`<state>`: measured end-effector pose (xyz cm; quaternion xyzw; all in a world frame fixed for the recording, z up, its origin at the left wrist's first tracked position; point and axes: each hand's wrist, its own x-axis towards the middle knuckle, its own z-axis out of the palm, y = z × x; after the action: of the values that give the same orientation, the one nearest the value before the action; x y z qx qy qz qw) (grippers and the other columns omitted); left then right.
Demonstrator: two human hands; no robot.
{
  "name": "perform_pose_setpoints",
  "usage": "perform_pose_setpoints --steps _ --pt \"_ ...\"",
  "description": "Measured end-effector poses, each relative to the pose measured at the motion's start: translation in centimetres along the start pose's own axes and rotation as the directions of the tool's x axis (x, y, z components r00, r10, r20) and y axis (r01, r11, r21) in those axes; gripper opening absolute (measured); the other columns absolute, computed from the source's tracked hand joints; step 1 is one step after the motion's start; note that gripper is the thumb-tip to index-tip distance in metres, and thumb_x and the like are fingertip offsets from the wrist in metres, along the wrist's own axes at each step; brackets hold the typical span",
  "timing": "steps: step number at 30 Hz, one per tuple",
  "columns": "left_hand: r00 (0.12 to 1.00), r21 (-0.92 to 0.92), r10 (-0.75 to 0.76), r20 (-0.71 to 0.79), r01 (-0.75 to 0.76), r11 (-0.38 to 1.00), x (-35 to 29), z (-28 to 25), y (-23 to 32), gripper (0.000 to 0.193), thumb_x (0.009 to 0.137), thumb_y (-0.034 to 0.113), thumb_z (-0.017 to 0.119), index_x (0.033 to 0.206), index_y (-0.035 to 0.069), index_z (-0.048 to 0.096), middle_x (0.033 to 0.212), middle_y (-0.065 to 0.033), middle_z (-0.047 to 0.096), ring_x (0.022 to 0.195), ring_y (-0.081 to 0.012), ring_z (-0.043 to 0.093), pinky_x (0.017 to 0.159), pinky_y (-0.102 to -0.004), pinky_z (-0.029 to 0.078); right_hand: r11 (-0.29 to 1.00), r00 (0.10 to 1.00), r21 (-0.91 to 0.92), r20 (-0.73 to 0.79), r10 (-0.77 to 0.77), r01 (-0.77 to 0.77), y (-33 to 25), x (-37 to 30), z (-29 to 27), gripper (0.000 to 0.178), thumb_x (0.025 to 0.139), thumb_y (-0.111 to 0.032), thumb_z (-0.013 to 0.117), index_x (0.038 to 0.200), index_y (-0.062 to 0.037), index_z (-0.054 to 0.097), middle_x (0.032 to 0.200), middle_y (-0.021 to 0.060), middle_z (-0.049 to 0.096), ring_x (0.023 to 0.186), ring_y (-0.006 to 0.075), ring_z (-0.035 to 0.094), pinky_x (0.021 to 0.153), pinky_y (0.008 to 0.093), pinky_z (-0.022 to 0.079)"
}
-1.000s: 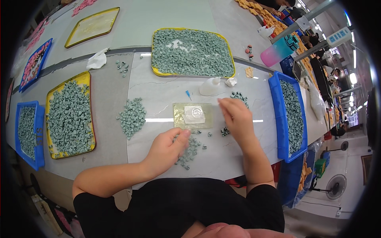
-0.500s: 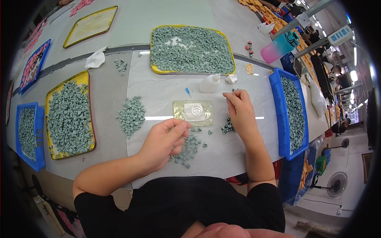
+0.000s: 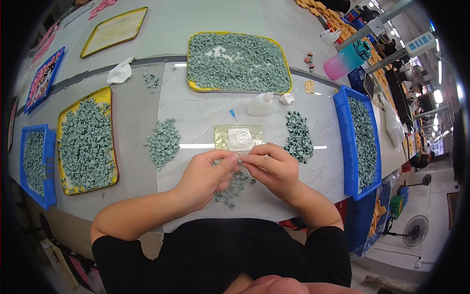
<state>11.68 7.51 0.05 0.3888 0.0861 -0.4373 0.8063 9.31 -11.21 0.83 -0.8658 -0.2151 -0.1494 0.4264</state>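
Note:
My left hand (image 3: 205,175) and my right hand (image 3: 274,169) meet in front of my chest, thumbs and fingertips pinched together. A small grey-green piece (image 3: 240,159) shows between them, mostly hidden by the fingers. Just beyond lies a greenish plate (image 3: 223,138) bearing a white patch (image 3: 240,136) with a round smear. Below my hands is a loose pile of grey-green pieces (image 3: 229,193). Another pile (image 3: 163,144) lies to the left, and a darker-sided pile (image 3: 298,138) to the right. A white squeeze bottle (image 3: 259,104) and a blue dispensing tip (image 3: 233,114) lie past the plate.
Yellow-rimmed trays of green pieces stand at the back (image 3: 289,81) and left (image 3: 116,169). Blue bins of similar pieces stand at the far left (image 3: 49,171) and right (image 3: 348,161). A pink-and-teal bottle (image 3: 342,62) and crumpled tissue (image 3: 287,99) are farther back.
My right hand has come from the right-hand pile back to the middle and now meets my left hand at the fingertips. My left hand has barely moved.

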Motion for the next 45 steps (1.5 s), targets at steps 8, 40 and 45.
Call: perform_pose_setpoints --steps 8,40,45 --pt "0.997 0.084 0.055 -0.052 -0.051 0.995 -0.3 -0.1 -0.1 0.014 0.092 0.014 0.055 0.097 0.000 0.054 0.077 -0.0023 0.050 0.055 -0.0062 0.035 0.046 -0.0207 0.027 0.939 0.934 -0.169 0.254 -0.252 0.300 -0.7 0.4 -0.9 0.028 0.068 0.002 0.068 0.095 0.0049 0.060 0.086 0.0146 0.062 0.069 0.0260 0.061 0.058 0.0326 0.049" --pt "0.994 0.004 -0.051 -0.098 0.052 0.999 -0.8 -0.7 1.0 0.037 0.093 0.039 0.050 0.075 0.007 0.045 0.057 0.0037 0.034 0.045 -0.0057 0.026 0.040 -0.0227 0.020 0.945 0.966 0.205 0.013 0.259 -0.256 0.4 0.8 0.1 0.017 0.072 0.007 0.064 0.089 0.0024 0.065 0.083 0.0110 0.063 0.063 0.0159 0.060 0.055 0.0238 0.046" --pt "0.993 0.001 -0.066 -0.102 0.067 0.998 -0.9 -0.7 1.0 0.039 0.094 0.040 0.048 0.072 0.008 0.044 0.056 0.0041 0.033 0.043 -0.0058 0.024 0.040 -0.0231 0.019 0.772 0.892 0.463 0.102 0.441 -0.435 -0.3 0.5 0.7 0.016 0.071 0.007 0.067 0.086 0.0014 0.066 0.082 0.0106 0.066 0.066 0.0166 0.063 0.058 0.0226 0.048"
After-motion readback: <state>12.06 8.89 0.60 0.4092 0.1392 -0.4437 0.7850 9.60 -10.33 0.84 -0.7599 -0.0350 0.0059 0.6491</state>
